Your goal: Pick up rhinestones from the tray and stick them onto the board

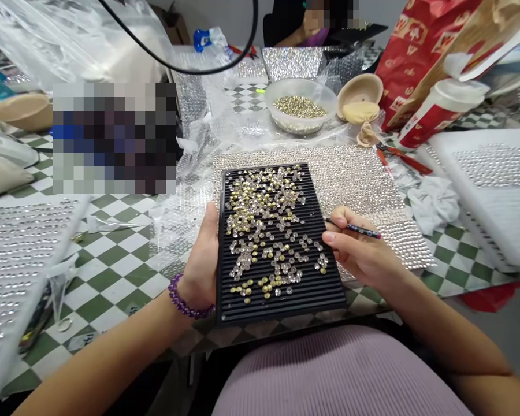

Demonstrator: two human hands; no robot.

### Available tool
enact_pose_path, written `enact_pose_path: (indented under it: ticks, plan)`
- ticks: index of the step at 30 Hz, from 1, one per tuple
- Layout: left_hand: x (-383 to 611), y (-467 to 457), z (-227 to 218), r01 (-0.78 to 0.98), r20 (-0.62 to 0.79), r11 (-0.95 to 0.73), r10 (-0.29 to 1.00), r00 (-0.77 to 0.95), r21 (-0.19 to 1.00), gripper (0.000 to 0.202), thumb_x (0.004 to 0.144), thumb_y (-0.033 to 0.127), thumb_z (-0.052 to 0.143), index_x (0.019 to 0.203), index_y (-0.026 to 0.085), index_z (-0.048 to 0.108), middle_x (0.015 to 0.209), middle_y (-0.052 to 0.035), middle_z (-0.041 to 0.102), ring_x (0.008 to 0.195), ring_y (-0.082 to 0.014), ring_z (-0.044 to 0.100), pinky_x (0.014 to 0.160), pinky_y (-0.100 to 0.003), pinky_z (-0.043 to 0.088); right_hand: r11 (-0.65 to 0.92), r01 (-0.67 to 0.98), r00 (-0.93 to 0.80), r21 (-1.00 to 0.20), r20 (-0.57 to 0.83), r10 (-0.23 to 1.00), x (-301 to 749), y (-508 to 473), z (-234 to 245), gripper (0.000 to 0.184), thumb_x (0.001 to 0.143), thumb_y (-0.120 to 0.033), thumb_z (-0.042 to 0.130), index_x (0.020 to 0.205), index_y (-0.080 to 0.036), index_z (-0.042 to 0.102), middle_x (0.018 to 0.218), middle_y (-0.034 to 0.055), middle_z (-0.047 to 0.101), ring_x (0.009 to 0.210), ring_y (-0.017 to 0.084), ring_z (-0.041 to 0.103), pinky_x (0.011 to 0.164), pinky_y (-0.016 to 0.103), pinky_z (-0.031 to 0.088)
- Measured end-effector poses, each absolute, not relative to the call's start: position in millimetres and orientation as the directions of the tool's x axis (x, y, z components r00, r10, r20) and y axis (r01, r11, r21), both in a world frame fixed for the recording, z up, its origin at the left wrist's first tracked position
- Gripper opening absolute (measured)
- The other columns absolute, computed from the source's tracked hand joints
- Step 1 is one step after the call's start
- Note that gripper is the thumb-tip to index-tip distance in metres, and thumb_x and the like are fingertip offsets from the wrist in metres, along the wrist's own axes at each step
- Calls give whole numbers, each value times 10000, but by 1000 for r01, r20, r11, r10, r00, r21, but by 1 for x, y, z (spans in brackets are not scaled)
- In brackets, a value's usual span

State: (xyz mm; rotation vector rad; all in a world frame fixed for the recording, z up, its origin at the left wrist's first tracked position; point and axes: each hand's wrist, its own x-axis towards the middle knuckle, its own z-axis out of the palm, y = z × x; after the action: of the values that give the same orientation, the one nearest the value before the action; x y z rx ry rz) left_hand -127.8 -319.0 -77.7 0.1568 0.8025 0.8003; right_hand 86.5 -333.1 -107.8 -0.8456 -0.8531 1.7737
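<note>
A black ridged tray (281,306) is held up over the table's front edge, tilted towards me. Loose rhinestones (264,231), some clear and some gold-backed, lie scattered across its grooves. My left hand (201,260), a purple bead bracelet at its wrist, grips the tray's left edge; its fingers are hidden underneath. My right hand (355,245) is at the tray's right edge, with a thin dark patterned pen-like stick (364,231) pinched between thumb and fingers. Behind the tray lies a sheet covered in rows of rhinestones (364,185).
A translucent bowl (301,124) of gold stones stands at the back, beside a tan bowl (359,89). A red paper bag (420,52), a lidded cup (442,110) and red-handled pliers (407,159) are to the right. Studded sheets (30,254) lie left. Another person (309,26) sits opposite.
</note>
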Motion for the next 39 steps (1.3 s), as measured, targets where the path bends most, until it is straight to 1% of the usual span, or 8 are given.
enact_pose_path:
  ticks: [3, 7, 12, 14, 16, 19, 23, 39]
  plan:
    - [-130, -321, -81, -587, -574, 716, 678, 459, 377, 783, 942, 643, 136, 1342, 81, 506, 1074, -119, 728, 1237, -354, 538, 1074, -542, 366, -249, -372, -281, -894, -147, 948, 89, -332, -113, 226, 878, -354, 650, 794, -216, 492, 661, -67, 520, 570, 53, 529, 523, 155, 482]
    - [-135, -323, -80, -597, -593, 734, 649, 476, 324, 827, 943, 633, 61, 1400, 42, 418, 1173, -143, 691, 1289, -314, 497, 1148, -539, 233, 91, -198, -22, -976, 98, 995, 91, -330, -116, 312, 920, -549, 508, 995, -258, 593, 831, 1, 667, 700, 127, 645, 609, 260, 550]
    - [-137, -323, -79, -645, -678, 700, 637, 366, 308, 814, 939, 642, 56, 1404, 90, 434, 1168, -114, 702, 1305, -286, 487, 1168, -521, 187, 450, -73, 155, -890, 436, 887, 88, -326, -96, 244, 933, -359, 564, 802, -193, 687, 641, -1, 585, 534, 94, 551, 428, 229, 410]
    - [-138, -324, -83, -635, -665, 707, 640, 385, 313, 828, 933, 652, 59, 1389, 86, 454, 1124, -120, 719, 1292, -295, 502, 1160, -540, 203, 414, -49, -18, -909, 415, 910, 83, -323, -85, 49, 899, -191, 613, 891, -208, 658, 606, -30, 601, 495, 88, 558, 420, 220, 406]
    - [-139, -324, -88, -619, -612, 714, 660, 436, 328, 850, 926, 664, 61, 1373, 68, 470, 1088, -140, 729, 1272, -313, 521, 1144, -571, 225, 310, -57, -194, -949, 315, 929, 76, -318, -78, 189, 844, -94, 653, 942, -239, 582, 621, -58, 627, 480, 83, 562, 411, 204, 398]
    - [-140, -324, -95, -616, -505, 703, 699, 506, 355, 860, 925, 666, 60, 1380, 55, 459, 1137, -158, 711, 1256, -318, 537, 1136, -574, 249, 224, -81, -312, -971, 238, 920, 65, -311, -78, 242, 825, -108, 663, 717, -216, 475, 593, -65, 571, 478, 60, 505, 413, 197, 353]
    - [-142, -324, -98, -623, -506, 702, 699, 506, 345, 841, 927, 670, 96, 1422, 66, 411, 1158, -145, 706, 1236, -300, 559, 1138, -543, 273, 296, -1, -250, -955, 287, 925, 54, -305, -86, 394, 834, -128, 632, 544, -186, 372, 508, -69, 409, 468, 43, 385, 432, 215, 288]
    - [-138, -326, -84, -684, -612, 661, 689, 389, 309, 725, 980, 578, 170, 1465, 63, 330, 1306, -135, 627, 1335, -293, 447, 1177, -507, 175, 426, 249, -250, -870, 367, 896, 46, -309, -89, 384, 758, -45, 586, 500, -198, 346, 487, -58, 428, 462, 56, 430, 428, 213, 316]
